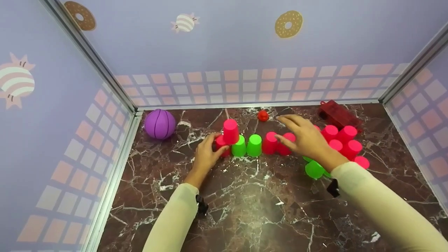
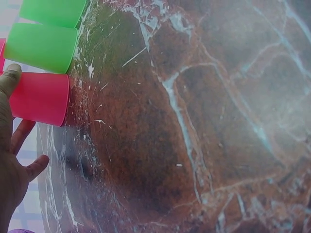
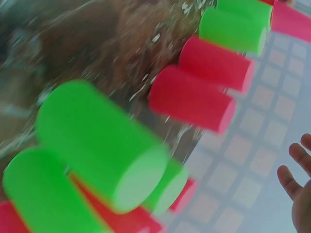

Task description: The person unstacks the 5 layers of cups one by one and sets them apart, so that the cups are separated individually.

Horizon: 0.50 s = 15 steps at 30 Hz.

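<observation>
Lower pink cup point(image 2: 41, 98), upside down, at the row's left end; left hand point(image 1: 205, 154) grips it between thumb and fingers. Upper pink cup point(image 1: 231, 131) sits across it and a green cup point(image 1: 239, 147). Right hand point(image 1: 308, 138) empty, fingers spread, in the air. Left wrist view: one fingertip clear of the cup, hidden from the head view. Right wrist view: clustered green cups point(image 3: 97, 141), partly arm-covered from the head. Dark, white-veined tabletop point(image 1: 245, 213); purple ball point(image 1: 160, 124) at back left; lilac walls point(image 1: 227, 45), printed tiles and doughnuts.

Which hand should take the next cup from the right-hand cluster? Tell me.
Probably the right hand: it hovers empty near the cluster, while the left hand grips a pink cup.
</observation>
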Each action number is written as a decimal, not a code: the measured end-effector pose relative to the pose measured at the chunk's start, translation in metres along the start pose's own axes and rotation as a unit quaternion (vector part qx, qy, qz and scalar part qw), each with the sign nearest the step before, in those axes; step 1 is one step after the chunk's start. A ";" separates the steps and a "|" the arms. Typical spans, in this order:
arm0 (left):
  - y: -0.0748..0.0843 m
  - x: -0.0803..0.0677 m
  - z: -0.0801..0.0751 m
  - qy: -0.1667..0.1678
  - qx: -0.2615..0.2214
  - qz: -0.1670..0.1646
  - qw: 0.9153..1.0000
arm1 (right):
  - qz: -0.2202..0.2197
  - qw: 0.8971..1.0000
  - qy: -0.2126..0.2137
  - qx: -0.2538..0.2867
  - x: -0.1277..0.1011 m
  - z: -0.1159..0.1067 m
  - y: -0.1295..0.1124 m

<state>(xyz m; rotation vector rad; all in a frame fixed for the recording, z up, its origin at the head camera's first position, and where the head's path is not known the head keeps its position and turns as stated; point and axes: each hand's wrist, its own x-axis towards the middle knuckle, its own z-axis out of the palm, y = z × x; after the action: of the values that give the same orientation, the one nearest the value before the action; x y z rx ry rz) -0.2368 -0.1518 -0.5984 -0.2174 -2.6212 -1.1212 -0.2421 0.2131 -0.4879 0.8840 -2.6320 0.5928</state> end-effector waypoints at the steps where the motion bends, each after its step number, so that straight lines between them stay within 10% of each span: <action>1: 0.000 0.000 0.000 0.001 0.001 0.000 1.000 | -0.003 1.000 -0.003 0.004 0.004 0.003 -0.004; 15: -0.001 0.001 0.001 0.002 0.003 0.010 1.000 | -0.034 0.998 -0.033 0.027 0.047 0.052 -0.050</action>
<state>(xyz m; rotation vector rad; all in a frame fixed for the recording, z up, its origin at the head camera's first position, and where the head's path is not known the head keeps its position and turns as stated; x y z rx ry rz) -0.2378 -0.1516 -0.5992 -0.2410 -2.6123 -1.1068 -0.2544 0.1294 -0.4998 1.0232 -2.6430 0.6305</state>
